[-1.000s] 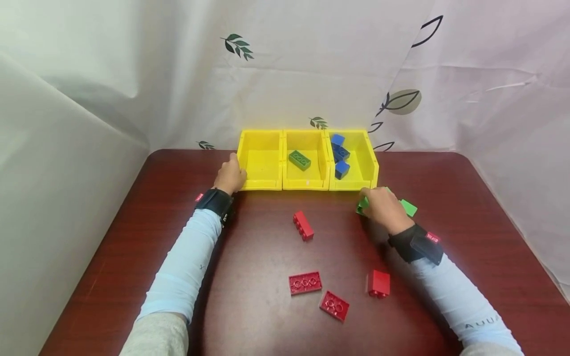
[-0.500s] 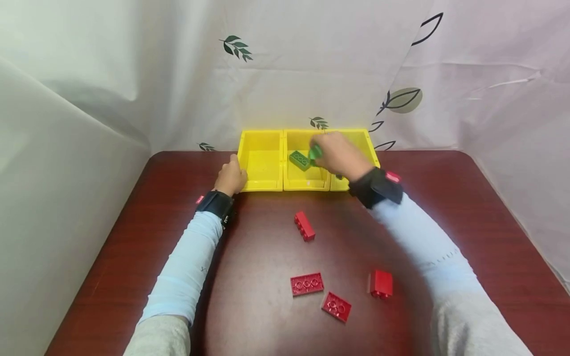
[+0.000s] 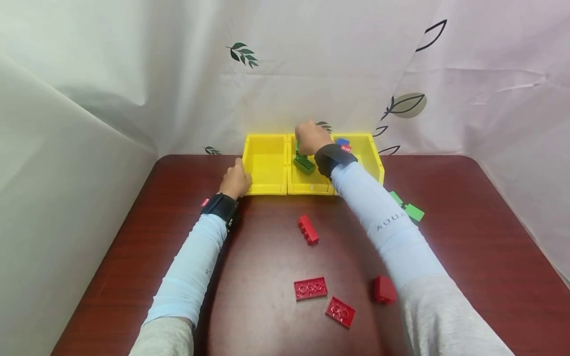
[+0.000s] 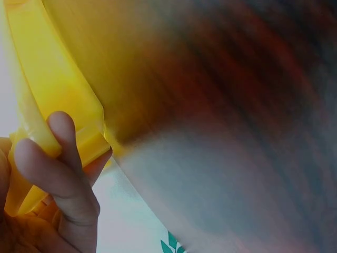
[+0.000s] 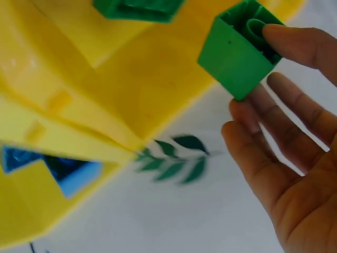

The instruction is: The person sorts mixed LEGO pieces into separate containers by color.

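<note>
Item 1: green block point(image 5: 238, 55), one, pinched in the right grip point(image 3: 312, 137) over the rear of the middle bin point(image 3: 310, 188); in the right wrist view it sits at eleven o'clock of the palm. Positions below follow the head view, taken from the right grip.
Item 2: second green block point(image 3: 305, 164), one, inside the middle bin, six o'clock.
Item 3: yellow bins, three, side by side. The left grip point(image 3: 236, 180), at eight o'clock, has its fingers curled round the outer wall of the left bin point(image 3: 266, 170).
Item 4: blue blocks point(image 5: 76, 176), right bin point(image 3: 373, 153), three o'clock; uncountable behind the arm.
Item 5: loose green blocks point(image 3: 414, 212), at least two, four o'clock, partly hidden.
Item 6: red blocks point(image 3: 310, 289), four, on the surface point(image 3: 262, 272), five to six o'clock.
Markings: right sleeve point(image 3: 387, 242), "AQUA"; red strap tags point(image 3: 346, 148), two, illegible.
</note>
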Demonstrator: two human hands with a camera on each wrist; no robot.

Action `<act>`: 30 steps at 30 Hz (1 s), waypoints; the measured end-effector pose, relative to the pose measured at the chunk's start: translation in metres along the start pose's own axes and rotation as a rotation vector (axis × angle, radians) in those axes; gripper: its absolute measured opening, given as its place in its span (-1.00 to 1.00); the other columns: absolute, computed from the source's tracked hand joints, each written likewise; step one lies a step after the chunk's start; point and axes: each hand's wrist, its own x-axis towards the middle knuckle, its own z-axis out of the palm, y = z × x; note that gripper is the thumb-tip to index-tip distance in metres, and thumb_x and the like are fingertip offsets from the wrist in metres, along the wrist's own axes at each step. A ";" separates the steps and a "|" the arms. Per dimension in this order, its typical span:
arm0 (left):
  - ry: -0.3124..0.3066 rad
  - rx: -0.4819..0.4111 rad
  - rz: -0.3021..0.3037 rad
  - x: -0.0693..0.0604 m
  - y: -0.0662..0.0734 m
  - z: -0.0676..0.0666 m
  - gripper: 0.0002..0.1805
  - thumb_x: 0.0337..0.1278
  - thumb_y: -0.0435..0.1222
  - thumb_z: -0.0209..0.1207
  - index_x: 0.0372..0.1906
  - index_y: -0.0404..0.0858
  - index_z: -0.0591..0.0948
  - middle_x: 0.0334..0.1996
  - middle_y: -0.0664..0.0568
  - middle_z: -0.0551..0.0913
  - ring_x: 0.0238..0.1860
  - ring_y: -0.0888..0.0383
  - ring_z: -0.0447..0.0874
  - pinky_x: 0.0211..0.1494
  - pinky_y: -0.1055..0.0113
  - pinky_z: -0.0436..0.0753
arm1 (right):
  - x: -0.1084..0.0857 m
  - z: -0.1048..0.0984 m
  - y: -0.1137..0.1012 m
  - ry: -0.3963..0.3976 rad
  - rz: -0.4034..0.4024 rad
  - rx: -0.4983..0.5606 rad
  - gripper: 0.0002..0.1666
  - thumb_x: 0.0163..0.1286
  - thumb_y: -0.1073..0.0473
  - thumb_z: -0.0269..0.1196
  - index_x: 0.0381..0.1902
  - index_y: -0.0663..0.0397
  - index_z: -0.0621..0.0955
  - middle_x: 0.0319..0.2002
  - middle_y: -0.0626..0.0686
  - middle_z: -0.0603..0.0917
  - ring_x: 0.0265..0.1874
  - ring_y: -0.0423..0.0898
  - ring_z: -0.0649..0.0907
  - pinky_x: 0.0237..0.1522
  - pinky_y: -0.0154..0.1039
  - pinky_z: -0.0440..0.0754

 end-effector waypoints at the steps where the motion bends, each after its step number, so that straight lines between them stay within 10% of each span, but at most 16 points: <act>1: -0.004 0.003 0.001 0.000 0.000 0.001 -0.54 0.44 -0.26 -0.03 0.31 -0.28 0.17 -0.09 -0.22 0.48 -0.13 -0.14 0.54 0.10 0.06 0.57 | 0.002 0.004 0.000 0.003 0.005 -0.009 -0.89 0.21 0.42 0.17 -0.34 0.17 0.49 -0.30 0.10 0.48 -0.33 0.00 0.47 -0.29 -0.14 0.46; 10: -0.012 0.006 0.008 -0.001 -0.002 0.008 -0.54 0.44 -0.25 -0.01 0.30 -0.28 0.18 -0.06 -0.24 0.48 -0.11 -0.15 0.54 0.10 0.06 0.58 | 0.018 0.037 0.006 0.005 0.077 -0.082 -0.74 0.25 0.39 0.11 -0.62 0.10 0.43 -0.50 0.06 0.39 -0.54 -0.05 0.38 -0.47 -0.19 0.37; 30: 0.006 0.027 -0.007 0.003 -0.001 0.003 -0.53 0.43 -0.26 -0.01 0.31 -0.28 0.17 -0.06 -0.23 0.48 -0.11 -0.14 0.54 0.11 0.06 0.58 | 0.023 0.042 0.008 0.029 0.096 -0.090 -0.86 0.26 0.35 0.16 -0.29 0.23 0.65 -0.16 0.21 0.63 -0.39 0.04 0.52 -0.31 -0.14 0.47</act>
